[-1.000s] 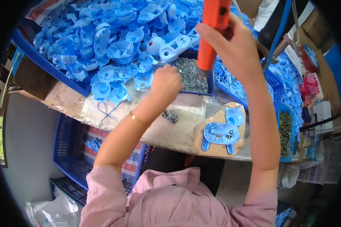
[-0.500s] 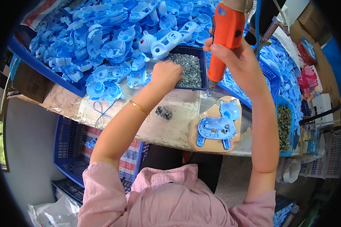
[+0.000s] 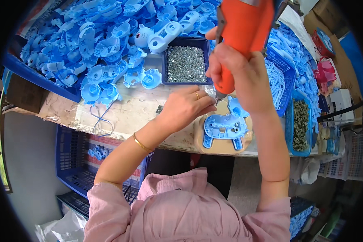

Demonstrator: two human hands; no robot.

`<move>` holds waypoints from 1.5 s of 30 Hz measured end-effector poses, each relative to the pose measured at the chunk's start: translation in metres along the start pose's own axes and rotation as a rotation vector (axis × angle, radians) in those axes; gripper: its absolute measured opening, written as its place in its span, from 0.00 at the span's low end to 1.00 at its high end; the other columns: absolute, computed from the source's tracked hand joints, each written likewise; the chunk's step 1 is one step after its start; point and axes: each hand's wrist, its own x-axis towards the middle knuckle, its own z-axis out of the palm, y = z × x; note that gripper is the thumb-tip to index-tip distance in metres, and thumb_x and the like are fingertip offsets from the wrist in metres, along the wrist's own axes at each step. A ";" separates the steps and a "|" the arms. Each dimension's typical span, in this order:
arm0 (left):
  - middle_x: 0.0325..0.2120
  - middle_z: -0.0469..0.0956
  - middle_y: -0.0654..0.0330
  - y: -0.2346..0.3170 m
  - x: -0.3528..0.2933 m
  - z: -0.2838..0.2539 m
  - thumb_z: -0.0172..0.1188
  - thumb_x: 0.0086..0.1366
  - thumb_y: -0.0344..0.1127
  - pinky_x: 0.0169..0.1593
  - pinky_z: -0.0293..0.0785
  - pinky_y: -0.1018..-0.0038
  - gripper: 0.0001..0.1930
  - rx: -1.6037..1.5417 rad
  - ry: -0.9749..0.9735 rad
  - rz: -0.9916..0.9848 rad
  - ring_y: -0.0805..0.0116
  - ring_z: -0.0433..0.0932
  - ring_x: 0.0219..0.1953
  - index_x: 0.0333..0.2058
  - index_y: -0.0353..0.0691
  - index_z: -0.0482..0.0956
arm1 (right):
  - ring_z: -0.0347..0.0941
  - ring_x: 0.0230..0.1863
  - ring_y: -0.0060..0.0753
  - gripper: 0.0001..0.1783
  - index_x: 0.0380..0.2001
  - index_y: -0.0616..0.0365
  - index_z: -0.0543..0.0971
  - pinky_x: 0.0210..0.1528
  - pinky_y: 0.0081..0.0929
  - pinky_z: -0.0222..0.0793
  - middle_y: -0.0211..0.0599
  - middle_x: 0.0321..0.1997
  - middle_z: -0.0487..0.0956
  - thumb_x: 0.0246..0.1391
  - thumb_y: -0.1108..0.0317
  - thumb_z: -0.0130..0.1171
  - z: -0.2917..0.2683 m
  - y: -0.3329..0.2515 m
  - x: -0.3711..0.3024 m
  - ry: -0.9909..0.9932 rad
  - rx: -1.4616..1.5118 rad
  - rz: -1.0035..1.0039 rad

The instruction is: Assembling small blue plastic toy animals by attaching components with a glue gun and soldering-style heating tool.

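My right hand [image 3: 248,78] is wrapped round an orange electric screwdriver [image 3: 246,28], its bit pointing down over the table. My left hand [image 3: 185,105] meets the bit with thumb and fingers pinched; whatever sits between the fingertips is too small to make out. Just below and to the right lies a light-blue plastic animal-shaped toy shell [image 3: 224,126], hollow side up, on a tan shaped holding block [image 3: 200,141]. Behind my left hand stands a dark-blue tray [image 3: 164,66] of small silvery screws [image 3: 185,60].
Blue plastic shells [image 3: 105,40] are heaped across the far left. At right are a blue basket [image 3: 288,86] of pale-blue parts and a light-blue bin [image 3: 300,125] of darker metal pieces. A blue crate [image 3: 70,161] sits below the table. Blue string [image 3: 103,121] lies near the table's front edge.
My left hand has left the screw tray and moved right to the screwdriver's tip. My right hand has brought the screwdriver left, its tip beside the toy shell. The view has shifted slightly.
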 end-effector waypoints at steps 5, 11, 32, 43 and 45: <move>0.28 0.79 0.63 0.011 -0.005 0.005 0.68 0.57 0.39 0.35 0.75 0.68 0.09 -0.089 0.061 -0.036 0.62 0.77 0.32 0.31 0.43 0.79 | 0.65 0.16 0.19 0.15 0.41 0.66 0.74 0.27 0.25 0.71 0.28 0.16 0.70 0.60 0.63 0.57 0.006 0.002 -0.010 0.085 -0.133 -0.047; 0.28 0.79 0.63 0.016 -0.008 0.011 0.67 0.58 0.38 0.35 0.74 0.66 0.08 -0.175 0.074 -0.060 0.61 0.77 0.32 0.31 0.42 0.79 | 0.65 0.15 0.20 0.13 0.39 0.66 0.73 0.26 0.26 0.71 0.29 0.15 0.70 0.59 0.65 0.56 0.006 0.003 -0.015 0.109 -0.121 -0.023; 0.49 0.76 0.56 0.046 -0.034 0.017 0.73 0.47 0.52 0.50 0.70 0.61 0.38 -0.097 -0.172 -0.358 0.55 0.73 0.49 0.54 0.38 0.73 | 0.63 0.16 0.21 0.11 0.39 0.64 0.72 0.28 0.29 0.70 0.31 0.17 0.70 0.57 0.67 0.53 0.000 0.042 -0.055 0.206 -0.026 0.135; 0.49 0.76 0.57 0.049 -0.033 0.021 0.74 0.45 0.52 0.49 0.69 0.62 0.37 -0.032 -0.159 -0.348 0.55 0.73 0.49 0.52 0.38 0.74 | 0.64 0.16 0.19 0.07 0.26 0.61 0.70 0.22 0.22 0.67 0.30 0.16 0.69 0.57 0.72 0.54 0.004 0.053 -0.065 0.274 -0.130 -0.020; 0.49 0.76 0.56 0.050 -0.032 0.021 0.74 0.45 0.52 0.50 0.69 0.62 0.37 -0.047 -0.178 -0.371 0.54 0.73 0.50 0.52 0.38 0.74 | 0.64 0.16 0.19 0.08 0.25 0.61 0.70 0.22 0.21 0.66 0.30 0.16 0.69 0.57 0.72 0.54 0.005 0.055 -0.066 0.323 -0.157 -0.049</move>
